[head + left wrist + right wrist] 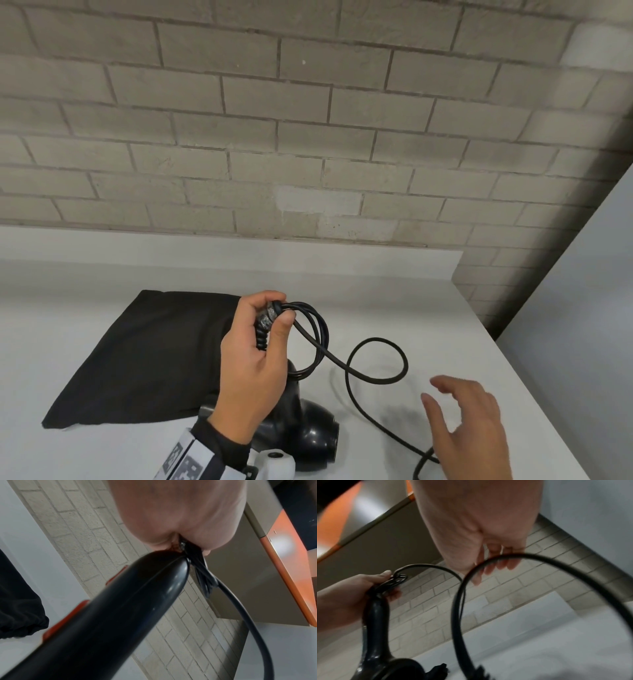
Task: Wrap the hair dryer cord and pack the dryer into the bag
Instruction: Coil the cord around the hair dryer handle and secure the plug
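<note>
My left hand (263, 329) grips the top of the black hair dryer's handle together with a few coiled loops of its black cord (313, 337). The hair dryer (303, 435) stands head-down on the white table, its handle (109, 615) showing red switches in the left wrist view. The loose cord (376, 359) curls in a loop on the table and runs toward my right hand (462, 421), which hovers open, fingers spread, just above it. In the right wrist view the cord (488, 563) arcs in front of the fingers (498, 565). A black cloth bag (144, 356) lies flat to the left.
The white table (445, 325) ends at a right edge close to my right hand. A grey brick wall (308, 137) rises behind a low white ledge at the back. An orange-edged panel (291, 574) shows overhead in the left wrist view.
</note>
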### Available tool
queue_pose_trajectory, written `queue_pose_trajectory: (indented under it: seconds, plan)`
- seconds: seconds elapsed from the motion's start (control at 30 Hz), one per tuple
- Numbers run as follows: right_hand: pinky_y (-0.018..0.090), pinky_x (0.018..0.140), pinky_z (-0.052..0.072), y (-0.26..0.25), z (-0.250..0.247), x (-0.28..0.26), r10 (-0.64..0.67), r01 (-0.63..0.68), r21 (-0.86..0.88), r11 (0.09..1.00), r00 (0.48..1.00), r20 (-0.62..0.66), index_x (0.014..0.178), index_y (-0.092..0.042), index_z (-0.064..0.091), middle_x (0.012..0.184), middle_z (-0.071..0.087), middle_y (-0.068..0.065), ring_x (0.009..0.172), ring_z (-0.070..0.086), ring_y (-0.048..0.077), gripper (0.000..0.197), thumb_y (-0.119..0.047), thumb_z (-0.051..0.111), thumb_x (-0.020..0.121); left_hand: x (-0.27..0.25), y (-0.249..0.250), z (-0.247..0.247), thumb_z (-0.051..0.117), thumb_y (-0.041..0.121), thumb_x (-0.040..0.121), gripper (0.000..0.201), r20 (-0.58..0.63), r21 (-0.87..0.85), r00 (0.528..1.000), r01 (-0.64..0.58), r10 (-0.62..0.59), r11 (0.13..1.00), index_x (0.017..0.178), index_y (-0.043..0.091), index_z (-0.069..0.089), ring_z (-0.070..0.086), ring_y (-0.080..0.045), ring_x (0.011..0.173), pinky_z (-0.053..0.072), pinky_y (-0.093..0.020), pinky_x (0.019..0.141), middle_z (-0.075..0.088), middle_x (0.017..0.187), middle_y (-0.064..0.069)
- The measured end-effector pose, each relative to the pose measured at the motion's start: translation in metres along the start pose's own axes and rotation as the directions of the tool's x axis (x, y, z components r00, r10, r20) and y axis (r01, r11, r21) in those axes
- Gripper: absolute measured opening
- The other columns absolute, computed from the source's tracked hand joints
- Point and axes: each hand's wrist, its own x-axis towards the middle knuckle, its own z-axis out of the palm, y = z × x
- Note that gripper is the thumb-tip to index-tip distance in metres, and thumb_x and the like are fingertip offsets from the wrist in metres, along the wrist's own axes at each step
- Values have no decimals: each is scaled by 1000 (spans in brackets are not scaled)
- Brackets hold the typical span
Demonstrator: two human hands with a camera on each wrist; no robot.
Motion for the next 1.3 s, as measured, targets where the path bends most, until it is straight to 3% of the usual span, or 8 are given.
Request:
queue_pose_trajectory:
  seconds: [0.13, 0.2, 0.33, 0.47, 0.6, 0.87, 1.13, 1.3]
  plan:
    - [20, 89, 41, -45, 17, 4, -208, 242, 163, 956, 957, -201, 103, -9, 57, 99, 57, 5, 96, 53, 16, 35, -30, 66, 77, 0, -1, 0, 53, 46, 88, 22, 1, 17, 1000, -7, 7, 1000, 106, 34, 55, 64, -11, 78, 49, -12, 66, 64, 93, 13]
    - [11, 94, 37, -65, 21, 3, -295, 298, 248, 922, 954, -51, 117, -16, 51, 110, 55, -3, 103, 54, 5, 48, -35, 68, 77, -1, -1, 0, 54, 46, 88, 22, -3, 21, 1000, -7, 7, 1000, 105, 34, 55, 64, -12, 77, 49, -13, 66, 64, 93, 13]
    - [4, 73, 45, -84, 32, 0, -352, 281, 273, 920, 900, 259, 124, -53, 37, 108, 51, -24, 87, 57, -2, 43, -49, 56, 86, 0, -1, -1, 54, 45, 88, 23, -1, 47, 1000, -13, 13, 999, 107, 31, 56, 65, -10, 82, 47, -10, 70, 64, 94, 14]
    - [22, 49, 46, -102, 25, 12, -579, 576, 63, 815, 806, 123, 108, -25, 58, 77, 58, -7, 60, 53, 11, 19, -34, 54, 91, 3, -3, -7, 58, 41, 91, 18, 8, 93, 1000, -20, 19, 995, 107, 35, 56, 64, -9, 83, 47, -10, 70, 64, 95, 15]
    - [27, 46, 44, -124, -1, 32, -648, 647, 52, 761, 755, 98, 96, -17, 71, 80, 59, -3, 56, 50, 15, 18, -28, 56, 94, 2, -3, -8, 55, 42, 92, 21, 71, 125, 996, -62, 54, 990, 111, 33, 57, 63, -5, 77, 47, -11, 67, 63, 94, 17]
    - [10, 66, 38, -153, -26, 79, -535, 419, 409, 810, 815, 223, 94, -25, 71, 81, 58, -13, 76, 57, 7, 8, -26, 63, 94, -1, 8, -3, 47, 64, 92, 44, 244, 42, 954, -187, 172, 981, 111, 26, 60, 64, -3, 78, 45, -7, 70, 65, 91, 18]
    - [38, 69, 51, -156, -4, 91, -333, 83, 633, 769, 898, 287, 88, -23, 74, 86, 71, -4, 77, 62, 28, 8, -19, 68, 90, -6, 13, -1, 63, 48, 90, 27, 246, -18, 934, -263, 260, 965, 99, 22, 62, 66, -8, 71, 50, -15, 65, 66, 83, 12]
    - [23, 76, 52, -142, 18, 71, -122, -164, 723, 672, 938, 326, 86, -19, 71, 80, 69, 1, 80, 65, 14, 6, -14, 71, 87, -12, 13, 0, 60, 45, 93, 25, 175, -37, 939, -295, 297, 955, 96, 20, 62, 58, -4, 62, 46, -13, 59, 61, 77, 13]
